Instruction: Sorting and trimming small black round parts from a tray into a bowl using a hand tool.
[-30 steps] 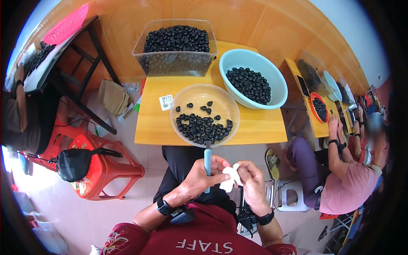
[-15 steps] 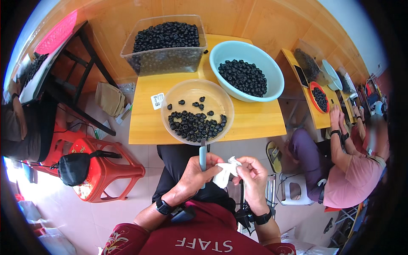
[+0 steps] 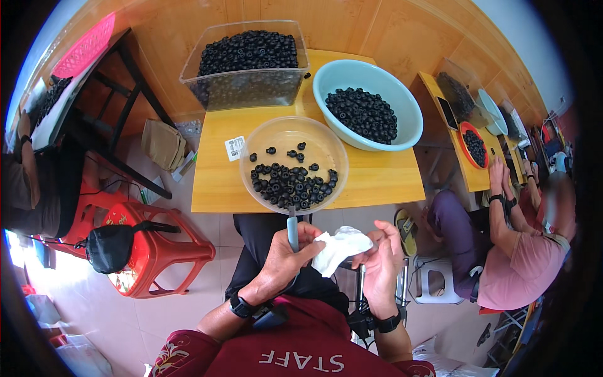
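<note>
My left hand (image 3: pixel 281 259) is closed on a crumpled white tissue (image 3: pixel 339 250), pinching its left side. The same hand also keeps hold of a slim tool with a light-blue handle (image 3: pixel 293 234) and a narrow metallic tip, pointing up toward the table. What kind of tool it is, I cannot tell. Beside the tissue's right edge, my right hand (image 3: pixel 382 273) has its fingers apart, the fingertips close to or touching it. Just beyond my hands, a clear round bowl (image 3: pixel 254 135) at the table's front edge contains many small black ring-like parts (image 3: pixel 286 182).
A clear bin (image 3: pixel 251 94) heaped with black parts and a light-blue basin (image 3: pixel 408 129) with more stand on the wooden table (image 3: pixel 377 182). A red stool (image 3: pixel 157 251) with a black bag (image 3: pixel 110 248) is at left. On the right, a person in pink (image 3: pixel 524 270) sits at another table.
The tissue has spread out wider between my hands. My right fingers have loosened from their pinch and opened. My left hand and the blue-handled tool have shifted slightly left.
</note>
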`<action>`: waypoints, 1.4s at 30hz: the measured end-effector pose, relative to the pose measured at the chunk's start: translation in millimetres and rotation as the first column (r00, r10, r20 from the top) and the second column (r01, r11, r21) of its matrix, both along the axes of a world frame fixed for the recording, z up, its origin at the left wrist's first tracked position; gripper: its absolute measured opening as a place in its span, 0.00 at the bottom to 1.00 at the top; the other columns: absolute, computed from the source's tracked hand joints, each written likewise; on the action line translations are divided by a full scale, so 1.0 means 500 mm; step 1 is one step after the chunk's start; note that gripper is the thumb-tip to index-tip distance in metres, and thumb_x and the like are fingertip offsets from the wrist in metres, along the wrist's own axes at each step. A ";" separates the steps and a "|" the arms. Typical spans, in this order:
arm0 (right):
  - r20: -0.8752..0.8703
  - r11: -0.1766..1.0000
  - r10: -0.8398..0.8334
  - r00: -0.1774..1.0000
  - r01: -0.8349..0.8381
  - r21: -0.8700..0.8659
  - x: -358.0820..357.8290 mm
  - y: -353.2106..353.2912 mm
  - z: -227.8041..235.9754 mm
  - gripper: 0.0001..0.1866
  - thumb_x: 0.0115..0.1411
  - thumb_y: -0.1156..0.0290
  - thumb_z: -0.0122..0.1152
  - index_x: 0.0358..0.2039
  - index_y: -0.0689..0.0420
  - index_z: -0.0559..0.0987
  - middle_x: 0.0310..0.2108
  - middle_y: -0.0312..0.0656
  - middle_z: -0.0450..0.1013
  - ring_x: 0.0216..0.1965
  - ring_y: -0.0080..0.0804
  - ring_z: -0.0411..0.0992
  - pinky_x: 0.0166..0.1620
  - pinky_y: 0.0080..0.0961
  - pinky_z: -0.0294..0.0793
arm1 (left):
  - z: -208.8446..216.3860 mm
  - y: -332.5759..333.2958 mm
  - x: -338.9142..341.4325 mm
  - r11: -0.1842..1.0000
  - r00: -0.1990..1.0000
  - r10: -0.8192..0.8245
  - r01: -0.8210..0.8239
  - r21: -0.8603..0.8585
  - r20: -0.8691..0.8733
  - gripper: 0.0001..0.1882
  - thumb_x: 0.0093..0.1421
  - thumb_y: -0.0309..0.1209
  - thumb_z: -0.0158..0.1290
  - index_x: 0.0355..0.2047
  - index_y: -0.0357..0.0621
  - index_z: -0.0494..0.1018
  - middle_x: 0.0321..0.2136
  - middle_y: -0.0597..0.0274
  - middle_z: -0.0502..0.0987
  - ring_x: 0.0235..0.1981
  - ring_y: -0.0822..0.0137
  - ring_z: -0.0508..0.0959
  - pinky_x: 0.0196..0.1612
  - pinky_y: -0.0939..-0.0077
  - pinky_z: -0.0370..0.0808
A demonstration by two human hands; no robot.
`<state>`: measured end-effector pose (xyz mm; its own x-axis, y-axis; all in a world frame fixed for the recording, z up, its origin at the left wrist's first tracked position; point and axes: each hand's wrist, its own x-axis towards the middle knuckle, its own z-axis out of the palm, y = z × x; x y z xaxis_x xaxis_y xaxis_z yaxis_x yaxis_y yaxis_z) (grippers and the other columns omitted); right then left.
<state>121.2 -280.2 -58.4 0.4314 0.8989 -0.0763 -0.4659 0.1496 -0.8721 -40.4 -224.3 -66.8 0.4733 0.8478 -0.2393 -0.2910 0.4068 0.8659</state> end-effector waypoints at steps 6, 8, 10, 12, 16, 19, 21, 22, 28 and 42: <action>0.017 0.951 0.229 0.973 -0.220 -0.216 -0.012 -0.001 -0.006 0.14 0.61 0.68 0.52 0.44 0.62 0.69 0.38 0.42 0.72 0.36 0.26 0.73 0.31 0.22 0.78 | -0.007 -0.002 -0.001 0.985 0.993 0.074 -0.059 0.162 -0.087 0.04 0.55 0.23 0.54 0.32 0.38 0.73 0.24 0.70 0.73 0.20 0.83 0.67 0.22 0.88 0.62; -0.045 0.947 0.234 0.971 -0.238 -0.215 0.009 0.000 -0.026 0.12 0.60 0.68 0.52 0.41 0.61 0.71 0.39 0.42 0.73 0.39 0.28 0.74 0.31 0.22 0.78 | -0.013 -0.003 -0.007 0.967 0.993 0.058 -0.031 0.254 -0.099 0.03 0.53 0.21 0.54 0.30 0.37 0.75 0.30 0.65 0.75 0.24 0.81 0.70 0.26 0.87 0.66; -0.192 0.981 0.130 0.973 -0.154 -0.118 0.017 0.006 -0.024 0.11 0.59 0.69 0.53 0.39 0.61 0.73 0.38 0.41 0.74 0.38 0.29 0.74 0.32 0.23 0.78 | -0.013 -0.001 -0.014 0.963 0.995 0.087 -0.072 0.258 -0.046 0.04 0.53 0.19 0.54 0.29 0.38 0.76 0.32 0.64 0.75 0.28 0.80 0.71 0.29 0.87 0.67; -0.194 0.986 0.105 0.975 -0.127 -0.109 0.023 0.008 -0.013 0.11 0.60 0.68 0.52 0.41 0.60 0.73 0.40 0.41 0.74 0.40 0.30 0.74 0.37 0.27 0.77 | -0.016 0.002 -0.026 0.959 0.993 0.117 -0.115 0.258 0.007 0.05 0.52 0.17 0.54 0.29 0.39 0.76 0.35 0.63 0.74 0.31 0.79 0.72 0.33 0.87 0.69; -0.172 0.995 0.020 0.985 -0.037 -0.096 0.030 0.007 0.005 0.15 0.61 0.65 0.48 0.44 0.60 0.71 0.42 0.41 0.73 0.45 0.31 0.72 0.45 0.32 0.73 | -0.025 0.013 -0.055 0.967 0.988 0.155 -0.154 0.203 0.011 0.05 0.51 0.17 0.55 0.28 0.38 0.77 0.36 0.62 0.74 0.35 0.74 0.73 0.37 0.82 0.70; -0.265 0.999 0.011 0.964 -0.020 -0.033 0.051 0.009 0.003 0.18 0.61 0.67 0.48 0.49 0.61 0.69 0.46 0.43 0.72 0.47 0.33 0.71 0.50 0.34 0.71 | -0.025 0.020 -0.059 0.981 0.993 0.113 -0.107 0.162 -0.028 0.08 0.48 0.19 0.49 0.29 0.36 0.76 0.33 0.64 0.74 0.20 0.81 0.65 0.22 0.90 0.59; -0.180 0.993 0.113 0.977 -0.103 0.062 0.056 0.006 0.003 0.17 0.61 0.68 0.48 0.48 0.61 0.70 0.46 0.43 0.72 0.48 0.33 0.71 0.49 0.34 0.71 | -0.019 0.027 -0.072 0.995 0.997 0.077 -0.076 0.067 -0.021 0.09 0.50 0.21 0.50 0.32 0.37 0.76 0.34 0.65 0.74 0.24 0.81 0.66 0.25 0.89 0.61; -0.178 0.993 0.112 0.978 -0.102 0.062 0.052 0.006 0.006 0.17 0.61 0.68 0.48 0.48 0.61 0.70 0.46 0.43 0.72 0.48 0.33 0.71 0.49 0.34 0.71 | -0.014 0.032 -0.076 0.999 0.999 0.044 -0.044 -0.031 -0.015 0.11 0.51 0.22 0.51 0.36 0.38 0.75 0.35 0.67 0.74 0.28 0.81 0.68 0.28 0.88 0.64; -0.152 0.980 0.200 0.968 -0.200 0.014 0.020 0.022 0.016 0.14 0.60 0.68 0.50 0.44 0.62 0.71 0.43 0.43 0.73 0.46 0.32 0.71 0.48 0.31 0.71 | -0.001 0.037 -0.034 0.982 0.994 -0.082 0.092 0.166 -0.066 0.29 0.50 0.36 0.61 0.50 0.35 0.66 0.39 0.63 0.76 0.26 0.81 0.68 0.27 0.87 0.66; 0.949 0.987 0.037 0.313 -0.163 0.016 -0.001 0.035 0.028 0.39 0.41 0.68 0.70 0.55 0.58 0.63 0.53 0.50 0.59 0.56 0.45 0.59 0.57 0.36 0.57 | 0.015 0.028 -0.019 0.990 0.990 -0.140 0.140 0.002 -0.025 0.06 0.51 0.29 0.60 0.26 0.42 0.74 0.18 0.74 0.72 0.18 0.85 0.65 0.20 0.88 0.57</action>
